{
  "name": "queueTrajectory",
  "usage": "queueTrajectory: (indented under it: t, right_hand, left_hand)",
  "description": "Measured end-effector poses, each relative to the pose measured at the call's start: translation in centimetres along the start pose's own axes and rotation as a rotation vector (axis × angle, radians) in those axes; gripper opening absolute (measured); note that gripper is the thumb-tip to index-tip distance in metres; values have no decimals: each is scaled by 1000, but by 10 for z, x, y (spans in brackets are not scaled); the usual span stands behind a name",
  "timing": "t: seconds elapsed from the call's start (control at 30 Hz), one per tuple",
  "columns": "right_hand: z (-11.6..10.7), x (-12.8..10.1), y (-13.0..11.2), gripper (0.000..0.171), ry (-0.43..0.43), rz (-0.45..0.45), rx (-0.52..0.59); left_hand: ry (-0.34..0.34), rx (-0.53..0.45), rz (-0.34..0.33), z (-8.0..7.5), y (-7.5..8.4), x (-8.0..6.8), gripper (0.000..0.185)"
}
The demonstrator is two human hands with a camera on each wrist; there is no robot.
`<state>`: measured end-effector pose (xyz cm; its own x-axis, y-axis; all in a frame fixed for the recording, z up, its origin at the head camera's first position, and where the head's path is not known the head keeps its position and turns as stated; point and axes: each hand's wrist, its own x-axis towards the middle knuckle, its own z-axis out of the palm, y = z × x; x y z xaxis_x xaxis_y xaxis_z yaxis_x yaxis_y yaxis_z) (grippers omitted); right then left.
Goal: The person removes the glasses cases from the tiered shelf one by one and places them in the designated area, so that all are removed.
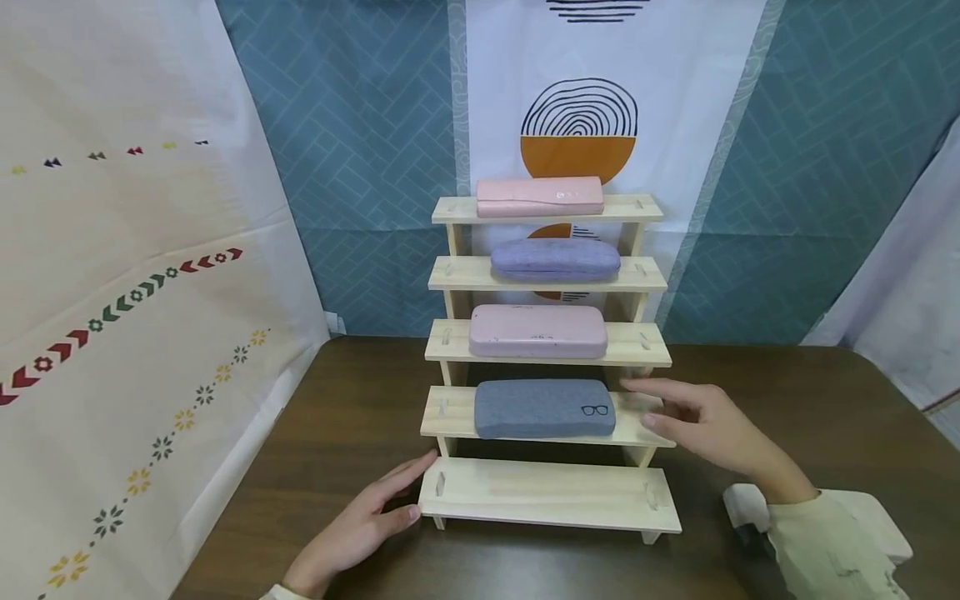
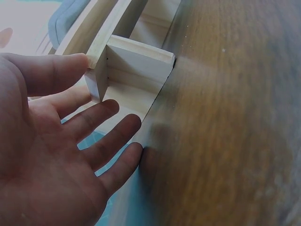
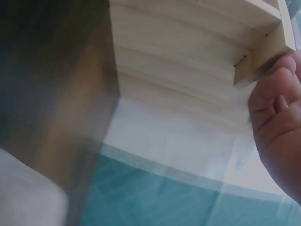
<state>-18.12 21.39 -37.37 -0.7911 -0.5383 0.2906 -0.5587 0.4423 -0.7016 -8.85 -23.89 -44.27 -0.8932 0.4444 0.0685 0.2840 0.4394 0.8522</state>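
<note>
A five-step wooden display rack (image 1: pixel 547 493) stands in the middle of the table. Its upper steps carry four glasses cases: pink flap-style (image 1: pixel 540 197), purple rounded (image 1: pixel 556 259), light pink (image 1: pixel 537 331) and blue-grey with a glasses print (image 1: pixel 543 408). The bottom step is bare. My left hand (image 1: pixel 367 527) is at that step's left end, thumb by the front corner and forefinger at the back, the other fingers loosely straight in the left wrist view. My right hand (image 1: pixel 701 425) pinches the right end of the blue-grey case's step, its other fingers curled under.
A white object (image 1: pixel 862 521) lies on the dark wooden table (image 1: pixel 360 400) beside my right sleeve. Behind the rack hangs a teal and white patterned cloth (image 1: pixel 360 150). A cream cloth (image 1: pixel 135 275) with printed motifs runs along the left side.
</note>
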Motion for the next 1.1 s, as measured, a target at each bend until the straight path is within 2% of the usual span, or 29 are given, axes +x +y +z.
queueTrajectory:
  t: [0.13,0.27,0.33,0.47,0.63,0.7,0.8,0.97,1.1]
  right_hand:
    - [-1,10,-9,67,-90,51,-154]
    - [-1,20,-14,84,-144,77,-301]
    - [0,24,-16,86,-154,81,-352]
    - [5,31,-17,82,-158,36,-435]
    - [9,36,-15,77,-153,-30,-519]
    - [8,35,-15,75,-150,-32,-515]
    - [6,31,-12,74,-142,3,-451]
    - [3,16,-7,69,-91,72,-277]
    - [1,7,-3,64,-52,100,-111]
  left_hand:
    - [0,10,16,0,-1,2,58]
    - [-2,15,38,-1,-2,3,59]
    - [-6,11,30,-1,-3,3,59]
    - [-7,8,0,-1,-3,2,59]
    - [-1,15,-1,-1,-2,1,58]
    - [-4,2,-1,0,-1,1,58]
    - [-12,-20,-29,1,-1,0,58]
    - [-27,-66,-84,1,0,-1,58]
    - [-31,-72,-88,0,1,0,59]
